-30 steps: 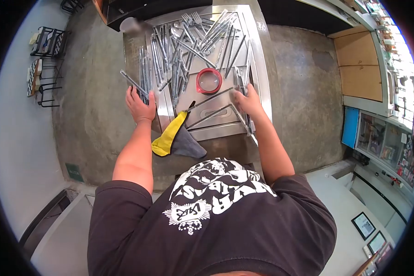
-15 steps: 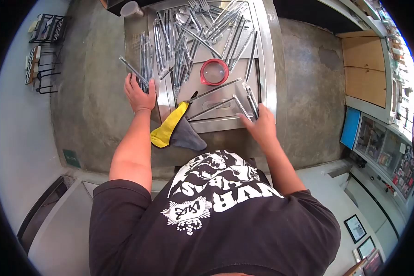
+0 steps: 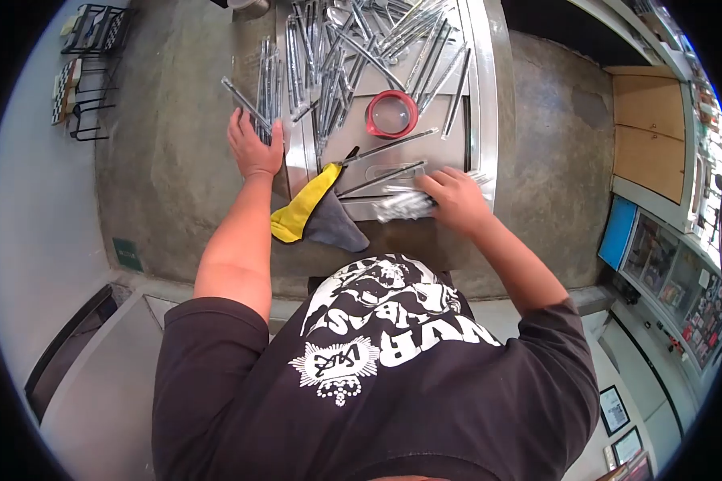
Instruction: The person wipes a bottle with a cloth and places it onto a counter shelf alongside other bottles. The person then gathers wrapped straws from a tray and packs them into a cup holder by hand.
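Note:
My right hand [image 3: 457, 199] is closed round a bundle of clear-wrapped straws [image 3: 405, 206], smeared by motion, over the table's near right corner. Thumb and fingers apart, my left hand [image 3: 257, 146] rests against the near ends of a row of black wrapped straws [image 3: 269, 78] at the table's left side; one straw [image 3: 245, 102] slants across above the fingers. Between my hands, a yellow and grey cloth [image 3: 306, 211] hangs over the near edge. Two single straws lie near its top. A red-rimmed round container [image 3: 391, 115] stands on the steel table [image 3: 441, 152].
Many more wrapped straws [image 3: 369, 56] lie heaped in crossing directions over the far half of the table. A round metal-looking container [image 3: 249, 8] stands at the far left. Wooden cabinets [image 3: 648, 132] line the right wall; a rack [image 3: 96, 28] stands far left.
My right hand has gathered up the wrapped straws at the near right corner and swung them level, pointing left. My left hand stays by its row. The whole view has shifted slightly.

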`<state>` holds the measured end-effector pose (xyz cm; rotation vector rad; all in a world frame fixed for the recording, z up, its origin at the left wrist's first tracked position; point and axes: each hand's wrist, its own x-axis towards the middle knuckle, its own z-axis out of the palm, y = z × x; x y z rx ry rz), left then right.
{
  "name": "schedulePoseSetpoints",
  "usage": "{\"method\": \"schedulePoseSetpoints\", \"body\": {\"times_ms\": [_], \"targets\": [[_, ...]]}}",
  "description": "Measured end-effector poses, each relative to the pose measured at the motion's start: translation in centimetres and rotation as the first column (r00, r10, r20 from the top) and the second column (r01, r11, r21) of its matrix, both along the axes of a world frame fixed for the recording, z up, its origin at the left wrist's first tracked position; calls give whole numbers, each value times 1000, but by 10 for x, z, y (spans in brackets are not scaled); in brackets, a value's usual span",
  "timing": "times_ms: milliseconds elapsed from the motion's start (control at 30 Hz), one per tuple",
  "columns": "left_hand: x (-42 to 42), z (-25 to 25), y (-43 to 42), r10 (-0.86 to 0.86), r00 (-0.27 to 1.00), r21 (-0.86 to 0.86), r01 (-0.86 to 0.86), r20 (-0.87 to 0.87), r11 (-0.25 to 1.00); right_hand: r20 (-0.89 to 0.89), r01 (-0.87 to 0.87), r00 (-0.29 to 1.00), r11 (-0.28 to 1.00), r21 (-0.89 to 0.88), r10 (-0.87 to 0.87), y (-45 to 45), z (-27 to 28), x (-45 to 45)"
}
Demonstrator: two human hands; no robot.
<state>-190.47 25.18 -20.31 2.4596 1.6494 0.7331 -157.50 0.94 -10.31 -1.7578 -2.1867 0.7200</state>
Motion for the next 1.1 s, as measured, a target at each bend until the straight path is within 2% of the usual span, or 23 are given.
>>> {"method": "schedulePoseSetpoints", "body": {"times_ms": [100,200,300,433,633,733,767,867,900,967,1000,1067,1100], "targets": [[-1,-5,2,5,1000,6,-5,21,1000,162,95,985,972,-216,-61,42,-7,-31],[-2,-5,3,-1,1000,6,1,26,1000,212,34,977,973,-226,15,58,-36,-42],[-2,-4,2,18,1000,-12,-18,22,1000,132,-62,988,987,-146,82,51,-50,-31],[-2,-3,1,41,999,-30,-40,25,999,134,-3,991,991,-137,22,48,-53,-23],[-3,-5,2,25,999,-7,-25,38,1000,132,-64,989,997,-34,68,47,-35,-12],[-2,-2,2,22,999,-11,-21,45,1000,26,-205,974,927,-313,224,32,-13,11],[-2,-3,2,20,999,-10,-20,47,1000,-35,-213,977,932,-292,212,28,1,20],[-2,-1,1,18,999,-6,-17,32,1000,-121,-114,989,970,-215,89,-1,15,53],[-2,-2,2,15,999,0,-15,32,1000,-225,64,966,963,-261,-125,-8,15,59],[-2,-3,2,19,999,-7,-19,39,1000,-380,380,764,839,-390,-522,-18,12,67],[-2,-4,2,20,999,-8,-20,45,1000,-504,566,525,724,-395,-686,-10,8,59],[-2,-5,3,22,999,-12,-22,40,1000,-505,727,219,485,-487,-835,22,10,55],[-1,-5,3,26,999,-15,-25,40,1000,-417,783,280,457,-422,-865,37,5,57]]}}
